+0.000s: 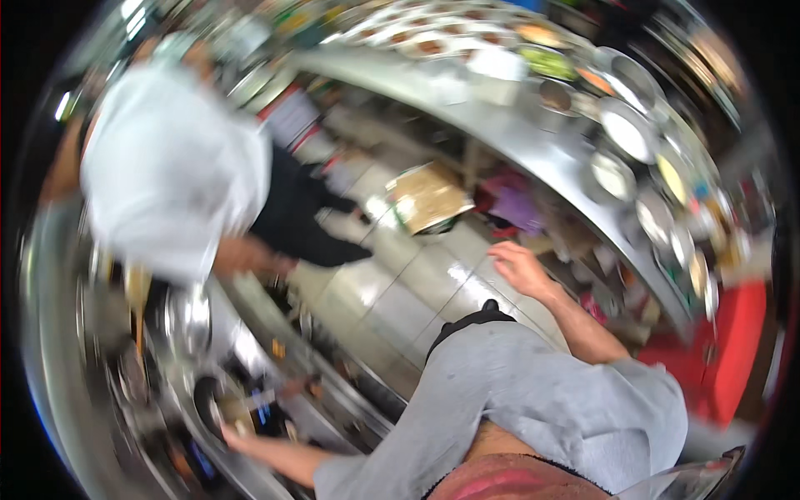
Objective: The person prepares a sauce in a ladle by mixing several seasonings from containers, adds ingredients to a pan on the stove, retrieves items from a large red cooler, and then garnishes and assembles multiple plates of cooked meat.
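Reaching out to eight o'clock with the left hand (239, 439), right at the edge of a dark pan (202, 398)! Too blurred to read there; cannot tell clenched from released in that grip. Over to three o'clock, carrying nothing in the right hand (518, 268), with its grip released above the tiled floor (425, 275). Up to two o'clock, onto a metal surface (533, 150) crowded with bowls (629, 132). Working near a white-clad co-worker (167, 175), at ten.

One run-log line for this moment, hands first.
left hand: at dark pan, grip unclear | right hand: empty, open above tiled floor | co-worker in white: picture left
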Demonstrator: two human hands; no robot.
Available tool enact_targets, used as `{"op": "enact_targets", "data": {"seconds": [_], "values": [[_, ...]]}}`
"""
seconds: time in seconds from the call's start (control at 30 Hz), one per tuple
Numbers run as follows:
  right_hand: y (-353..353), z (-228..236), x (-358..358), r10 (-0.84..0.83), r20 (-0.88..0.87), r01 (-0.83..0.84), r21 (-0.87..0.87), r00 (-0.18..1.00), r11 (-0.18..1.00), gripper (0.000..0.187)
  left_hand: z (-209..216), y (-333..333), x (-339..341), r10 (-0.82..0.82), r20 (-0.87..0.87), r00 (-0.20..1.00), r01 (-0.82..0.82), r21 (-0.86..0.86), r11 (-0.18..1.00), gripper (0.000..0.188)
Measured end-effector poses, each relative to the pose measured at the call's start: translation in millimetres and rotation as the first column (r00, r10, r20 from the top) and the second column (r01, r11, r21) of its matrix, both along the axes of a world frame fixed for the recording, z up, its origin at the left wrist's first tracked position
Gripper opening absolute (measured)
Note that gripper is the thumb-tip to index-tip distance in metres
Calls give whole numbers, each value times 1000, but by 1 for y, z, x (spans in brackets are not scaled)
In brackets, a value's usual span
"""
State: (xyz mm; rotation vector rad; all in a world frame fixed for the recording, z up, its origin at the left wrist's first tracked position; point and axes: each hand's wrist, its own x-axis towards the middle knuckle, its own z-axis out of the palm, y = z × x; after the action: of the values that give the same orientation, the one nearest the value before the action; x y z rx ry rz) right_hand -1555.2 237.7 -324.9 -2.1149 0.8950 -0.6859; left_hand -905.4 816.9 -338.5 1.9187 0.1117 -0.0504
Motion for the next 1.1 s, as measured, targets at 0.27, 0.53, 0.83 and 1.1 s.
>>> {"op": "enact_targets", "data": {"seconds": [0.27, 0.53, 0.83, 1.1], "values": [[47, -7, -99, -332, -82, 338, 78, 940, 938, 28, 147, -384, -186, 10, 669, 743, 137, -167, 976, 44], [166, -69, -285, -685, -218, 716, 132, 695, 685, 33, 121, -570, -587, -887, 424, 183, 963, -260, 74, 25], [373, -103, -516, -988, -148, 899, 426, -39, -100, 31, 82, -504, -976, -490, 373, -787, 530, 4, -848, 29], [453, -83, -599, -844, 109, 658, 680, -526, -322, 28, 91, -424, -1178, -48, 421, -906, 124, 153, -980, 27]]}}
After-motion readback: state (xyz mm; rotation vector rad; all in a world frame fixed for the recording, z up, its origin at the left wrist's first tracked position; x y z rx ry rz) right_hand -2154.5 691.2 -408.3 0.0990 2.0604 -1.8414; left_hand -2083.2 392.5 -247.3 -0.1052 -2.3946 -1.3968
